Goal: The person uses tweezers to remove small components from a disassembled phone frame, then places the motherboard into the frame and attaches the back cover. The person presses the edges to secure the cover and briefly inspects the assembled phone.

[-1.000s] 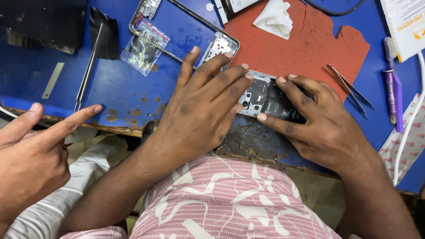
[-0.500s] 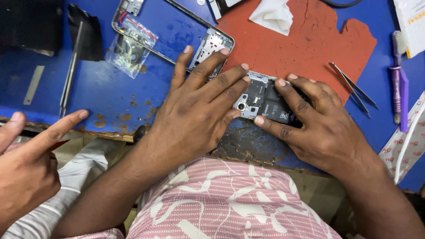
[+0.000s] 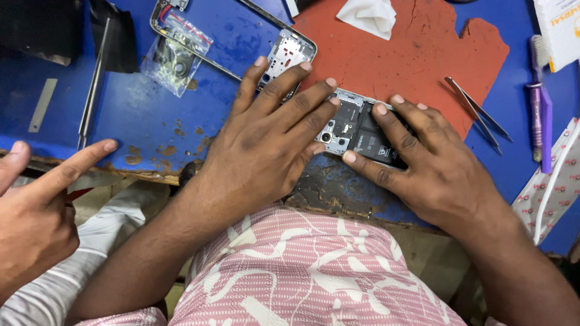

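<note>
An opened phone [image 3: 353, 130] with its back cover off lies on the blue bench near the front edge, showing camera lenses, a circuit board and a black battery. My left hand [image 3: 263, 142] rests flat with its fingers spread, the fingertips pressing on the phone's left end. My right hand [image 3: 426, 166] lies over the phone's right part, fingers pressing down on the battery. Both hands hold the phone against the bench.
A phone frame [image 3: 284, 54] and a clear bag of small parts [image 3: 172, 60] lie behind my left hand. A red mat [image 3: 417, 54] carries a white cloth [image 3: 368, 15]. Tweezers [image 3: 477, 115] and a purple brush [image 3: 539, 111] are right. Another person's pointing hand [image 3: 42, 199] is left.
My hands have stayed on the phone. The view has shifted slightly, and the other person's pointing hand has lowered a little at the left.
</note>
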